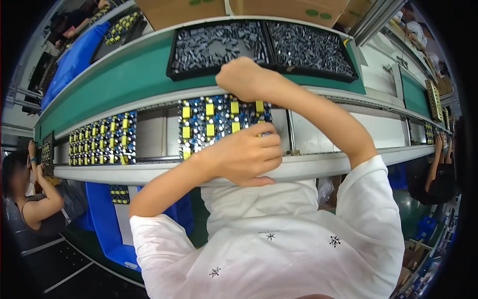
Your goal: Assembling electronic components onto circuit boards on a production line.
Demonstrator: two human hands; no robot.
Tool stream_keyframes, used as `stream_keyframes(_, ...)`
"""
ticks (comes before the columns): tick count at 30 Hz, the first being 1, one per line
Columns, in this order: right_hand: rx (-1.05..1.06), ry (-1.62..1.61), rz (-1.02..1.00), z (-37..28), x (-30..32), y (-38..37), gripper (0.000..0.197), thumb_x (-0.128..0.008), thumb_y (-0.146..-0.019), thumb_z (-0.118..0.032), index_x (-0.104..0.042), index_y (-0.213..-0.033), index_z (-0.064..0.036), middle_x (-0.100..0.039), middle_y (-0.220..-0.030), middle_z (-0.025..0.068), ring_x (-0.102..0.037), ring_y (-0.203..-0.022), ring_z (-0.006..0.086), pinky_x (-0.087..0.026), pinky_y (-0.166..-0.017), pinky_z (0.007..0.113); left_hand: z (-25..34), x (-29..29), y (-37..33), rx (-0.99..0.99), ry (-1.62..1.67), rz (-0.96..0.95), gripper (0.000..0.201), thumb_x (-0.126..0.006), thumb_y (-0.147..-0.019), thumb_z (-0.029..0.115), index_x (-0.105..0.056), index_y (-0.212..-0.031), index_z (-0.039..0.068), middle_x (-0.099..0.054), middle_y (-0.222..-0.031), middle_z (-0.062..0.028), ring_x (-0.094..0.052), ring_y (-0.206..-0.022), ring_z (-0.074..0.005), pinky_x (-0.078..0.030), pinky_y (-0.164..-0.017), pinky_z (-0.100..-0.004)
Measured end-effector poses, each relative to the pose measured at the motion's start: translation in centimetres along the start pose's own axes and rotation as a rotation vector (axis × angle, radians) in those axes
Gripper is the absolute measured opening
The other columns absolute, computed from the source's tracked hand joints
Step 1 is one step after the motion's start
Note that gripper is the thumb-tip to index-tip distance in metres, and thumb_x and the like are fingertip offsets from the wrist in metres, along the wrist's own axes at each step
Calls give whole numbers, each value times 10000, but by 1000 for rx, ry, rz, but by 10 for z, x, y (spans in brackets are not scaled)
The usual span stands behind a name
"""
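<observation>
In front of me a circuit board panel [196, 122] lies on the conveyor rails, crowded with yellow blocks, pale round parts and small blue parts. My left hand [249, 154] is over its near right part, back up, with the fingers curled and the thumb pointing right. Whatever those fingers hold, if anything, is hidden beneath them. My right hand [244, 79] is closed at the panel's far edge, just in front of a black tray [199, 74] of loose dark grey components. Its fingertips are turned away, so I cannot see what is in them.
A second black tray [323, 74] of similar components adjoins the first on the green work surface [119, 84]. Another populated panel [102, 139] sits on the rails to the left. Cardboard boxes [289, 10] stand behind. Blue bins [107, 224] are below left. People work at both sides.
</observation>
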State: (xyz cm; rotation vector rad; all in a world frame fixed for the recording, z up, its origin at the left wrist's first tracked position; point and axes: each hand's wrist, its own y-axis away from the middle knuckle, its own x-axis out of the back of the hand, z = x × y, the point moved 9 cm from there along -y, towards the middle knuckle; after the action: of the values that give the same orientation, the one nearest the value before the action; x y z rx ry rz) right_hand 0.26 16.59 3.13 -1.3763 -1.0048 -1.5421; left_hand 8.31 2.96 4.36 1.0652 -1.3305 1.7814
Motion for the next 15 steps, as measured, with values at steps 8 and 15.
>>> stream_keyframes(8, -83, 0, -95, 2, -9, 2, 144, -732, -730, -65, -758, -867, -31, -741, -926, 182, -731, -899, 318, -575, -765, 409, 8, -7, 2, 12, -51, -59, 445, -666, -850, 427, -640, -1094, 56, -576, -938, -92, -582, -947, -260, -415, -998, -464)
stream_keyframes(15, -66, -66, -48, 12, -8, 6, 104, -739, -689, -79, -749, -788, -50, -724, -813, 166, -723, -809, 333, -571, -706, 419, 5, -18, -1, 3, -68, -69, 565, -592, -901, 467, -550, -1326, 98, -584, -1104, -123, -569, -1095, -279, -373, -1063, -490)
